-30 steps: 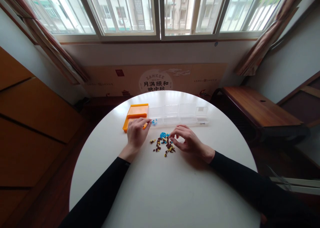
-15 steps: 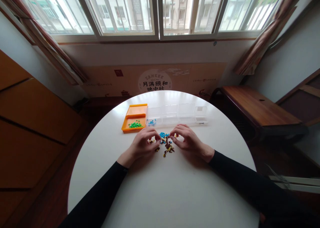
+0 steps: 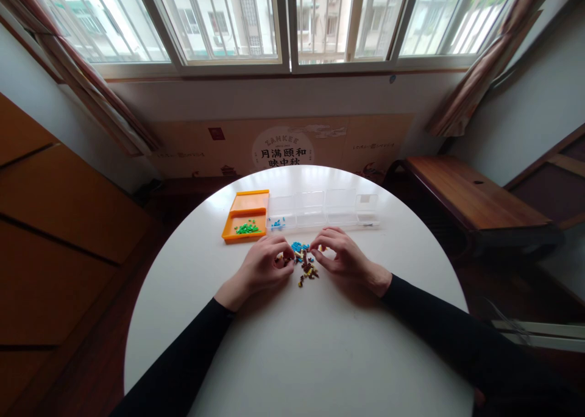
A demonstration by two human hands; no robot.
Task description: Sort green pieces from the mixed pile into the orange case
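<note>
A small pile of loose pieces (image 3: 305,266), brown, yellow and blue, lies on the round white table (image 3: 301,350). My left hand (image 3: 265,264) rests at the pile's left edge with its fingertips curled together among the pieces. At the pile's right edge, my right hand (image 3: 342,255) has thumb and forefinger pinched close. The pieces are too small to tell whether either hand holds one. Behind the pile stands an orange tray (image 3: 249,203) with green pieces (image 3: 247,228). A clear compartment box (image 3: 336,210) joins it, with blue pieces (image 3: 276,224) in its leftmost cell.
A wooden bench (image 3: 470,197) stands to the right of the table, and wooden cabinets (image 3: 55,222) stand to the left. A printed cardboard panel (image 3: 283,146) leans against the wall under the window. The table's near half holds only my forearms.
My left hand has come back from the clear box's leftmost cell to the pile's left edge, uncovering the green pieces in the orange tray. My right hand has barely moved.
</note>
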